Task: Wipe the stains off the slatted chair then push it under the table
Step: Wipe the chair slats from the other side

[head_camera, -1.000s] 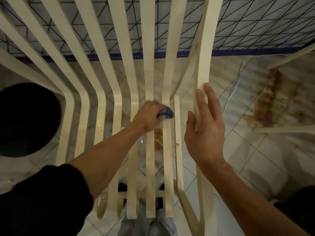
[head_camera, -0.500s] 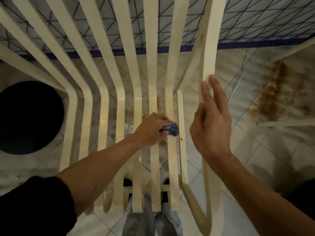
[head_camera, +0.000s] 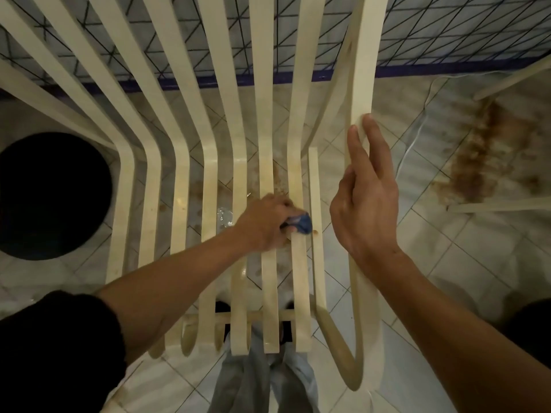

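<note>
A cream slatted chair (head_camera: 182, 162) fills the view, its seat slats running toward me. My left hand (head_camera: 264, 223) is closed around a small blue cloth (head_camera: 302, 224) and presses it on a slat right of the seat's middle. A small brown spot (head_camera: 316, 232) sits on the narrow slat just right of the cloth. My right hand (head_camera: 365, 195) rests flat against the chair's right armrest (head_camera: 362, 84), fingers stretched upward along it and holding nothing.
A round black object (head_camera: 50, 195) lies on the tiled floor at the left. A glass table top (head_camera: 492, 162) smeared with brown stains stands at the right. A wire grid panel (head_camera: 447, 31) with a blue base runs across the back. My legs show under the seat.
My left hand has dragged the blue cloth toward me along the slat. My right hand has shifted slightly up the armrest.
</note>
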A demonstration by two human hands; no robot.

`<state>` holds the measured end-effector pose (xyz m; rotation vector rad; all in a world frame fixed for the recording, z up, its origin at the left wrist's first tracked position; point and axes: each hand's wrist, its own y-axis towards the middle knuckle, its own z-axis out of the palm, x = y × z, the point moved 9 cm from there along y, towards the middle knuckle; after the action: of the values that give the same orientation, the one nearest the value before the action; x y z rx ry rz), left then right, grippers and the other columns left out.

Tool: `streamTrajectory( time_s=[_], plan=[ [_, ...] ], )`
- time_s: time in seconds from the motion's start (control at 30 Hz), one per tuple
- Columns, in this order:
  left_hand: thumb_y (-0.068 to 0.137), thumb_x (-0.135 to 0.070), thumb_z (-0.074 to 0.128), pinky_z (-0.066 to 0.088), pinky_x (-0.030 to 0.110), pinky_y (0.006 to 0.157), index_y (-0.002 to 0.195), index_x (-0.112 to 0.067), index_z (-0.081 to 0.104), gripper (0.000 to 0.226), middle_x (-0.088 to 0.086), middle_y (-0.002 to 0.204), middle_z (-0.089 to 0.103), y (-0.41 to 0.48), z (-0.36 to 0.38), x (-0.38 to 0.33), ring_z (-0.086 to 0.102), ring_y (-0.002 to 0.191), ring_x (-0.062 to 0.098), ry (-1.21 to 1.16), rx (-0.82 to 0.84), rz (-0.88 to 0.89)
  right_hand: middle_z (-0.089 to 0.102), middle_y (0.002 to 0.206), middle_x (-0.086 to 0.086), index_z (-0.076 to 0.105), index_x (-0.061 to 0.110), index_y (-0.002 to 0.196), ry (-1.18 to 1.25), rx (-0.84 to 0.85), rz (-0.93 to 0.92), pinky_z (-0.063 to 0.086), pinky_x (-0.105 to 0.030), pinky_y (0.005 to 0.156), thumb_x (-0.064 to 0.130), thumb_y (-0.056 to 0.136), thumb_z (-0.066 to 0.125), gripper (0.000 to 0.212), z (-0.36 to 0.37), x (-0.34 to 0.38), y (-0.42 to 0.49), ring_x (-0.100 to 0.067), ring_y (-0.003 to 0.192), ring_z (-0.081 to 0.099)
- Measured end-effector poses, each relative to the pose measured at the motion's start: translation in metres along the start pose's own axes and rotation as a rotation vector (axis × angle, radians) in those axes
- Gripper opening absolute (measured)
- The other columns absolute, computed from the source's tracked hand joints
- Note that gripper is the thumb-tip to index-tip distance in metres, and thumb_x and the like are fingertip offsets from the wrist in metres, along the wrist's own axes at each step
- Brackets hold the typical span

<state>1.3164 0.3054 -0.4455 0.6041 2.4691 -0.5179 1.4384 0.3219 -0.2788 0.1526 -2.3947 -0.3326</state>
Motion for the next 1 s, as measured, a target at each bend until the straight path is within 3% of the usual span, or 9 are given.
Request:
streamTrajectory(
  time_s=[0.1, 0.2, 0.37, 0.47, 0.53, 0.67, 0.8, 0.93, 1.0],
  plan=[
    [0.089, -0.021, 0.065, 0.038, 0.026, 0.086, 0.118, -0.019, 0.066, 0.029, -0.002, 0.111, 0.056, -0.029, 0.019, -0.020, 0.045, 0.099, 0.011, -0.025, 0.083, 0.065, 0.028, 0.155, -0.021, 0.040, -0.002, 0.145, -0.012, 0.004, 0.010, 0.023, 0.008, 0.090, -0.008, 0.092, 0.036, 0.053, 0.000, 0.000, 0.000, 0.028, 0.130, 0.004],
    [0.090, -0.022, 0.064, 0.041, 0.033, 0.092, 0.126, -0.019, 0.063, 0.036, 0.001, 0.115, 0.057, -0.028, 0.021, -0.020, 0.048, 0.107, 0.017, -0.044, 0.124, 0.051, 0.029, 0.155, -0.021, 0.041, -0.003, 0.144, -0.015, 0.002, 0.010, 0.022, 0.009, 0.089, -0.010, 0.092, 0.038, 0.052, 0.000, 0.002, 0.000, 0.030, 0.128, 0.003],
    [0.090, -0.022, 0.062, 0.047, 0.043, 0.088, 0.123, -0.019, 0.062, 0.033, 0.006, 0.117, 0.060, 0.009, -0.002, 0.006, 0.052, 0.105, 0.025, 0.023, -0.054, -0.073, 0.029, 0.154, -0.024, 0.040, -0.004, 0.144, -0.025, -0.004, 0.000, 0.021, 0.009, 0.089, -0.013, 0.091, 0.040, 0.053, -0.001, 0.004, 0.001, 0.032, 0.126, 0.005],
    [0.086, -0.019, 0.065, 0.048, 0.045, 0.087, 0.109, -0.014, 0.065, 0.024, 0.006, 0.110, 0.059, 0.004, 0.005, 0.001, 0.052, 0.101, 0.026, -0.010, -0.052, -0.073, 0.030, 0.153, -0.024, 0.041, -0.006, 0.143, -0.057, -0.010, 0.010, 0.020, 0.010, 0.090, -0.011, 0.092, 0.039, 0.051, -0.002, 0.005, 0.001, 0.021, 0.130, 0.016],
    [0.085, -0.018, 0.067, 0.048, 0.042, 0.091, 0.103, -0.013, 0.064, 0.019, 0.004, 0.107, 0.058, -0.017, 0.017, -0.013, 0.052, 0.102, 0.022, -0.061, -0.003, -0.024, 0.030, 0.153, -0.024, 0.042, -0.006, 0.142, -0.060, -0.022, 0.017, 0.019, 0.009, 0.091, -0.010, 0.093, 0.039, 0.050, -0.003, 0.005, 0.002, 0.014, 0.134, 0.018],
    [0.092, -0.023, 0.060, 0.043, 0.031, 0.098, 0.127, -0.018, 0.059, 0.035, 0.002, 0.122, 0.054, -0.077, 0.046, -0.046, 0.047, 0.115, 0.016, -0.136, 0.097, 0.039, 0.030, 0.154, -0.023, 0.042, -0.003, 0.143, -0.059, -0.024, 0.027, 0.018, 0.009, 0.092, -0.006, 0.093, 0.038, 0.050, -0.003, 0.004, 0.002, 0.008, 0.132, 0.011],
    [0.091, -0.025, 0.062, 0.046, 0.035, 0.098, 0.126, -0.019, 0.060, 0.036, 0.000, 0.121, 0.055, -0.119, 0.073, -0.071, 0.049, 0.112, 0.015, -0.163, 0.190, 0.101, 0.029, 0.154, -0.023, 0.040, -0.002, 0.144, -0.063, -0.015, 0.031, 0.017, 0.009, 0.095, -0.006, 0.092, 0.037, 0.052, -0.002, 0.004, 0.002, 0.002, 0.135, 0.014],
    [0.092, -0.030, 0.063, 0.038, 0.029, 0.106, 0.127, -0.022, 0.060, 0.037, -0.006, 0.123, 0.051, -0.115, 0.076, -0.068, 0.043, 0.117, 0.007, -0.222, 0.323, 0.074, 0.028, 0.156, -0.021, 0.040, -0.002, 0.145, -0.072, -0.003, 0.039, 0.015, 0.010, 0.094, -0.003, 0.092, 0.035, 0.053, -0.001, 0.004, 0.002, 0.007, 0.132, 0.009],
    [0.091, -0.028, 0.064, 0.036, 0.024, 0.104, 0.127, -0.023, 0.059, 0.036, -0.006, 0.122, 0.051, -0.090, 0.055, -0.059, 0.042, 0.115, 0.005, -0.214, 0.257, 0.074, 0.028, 0.155, -0.022, 0.040, -0.002, 0.145, -0.079, -0.011, 0.041, 0.014, 0.010, 0.094, -0.001, 0.093, 0.033, 0.053, -0.002, 0.005, 0.003, 0.003, 0.136, 0.011]
  ],
)
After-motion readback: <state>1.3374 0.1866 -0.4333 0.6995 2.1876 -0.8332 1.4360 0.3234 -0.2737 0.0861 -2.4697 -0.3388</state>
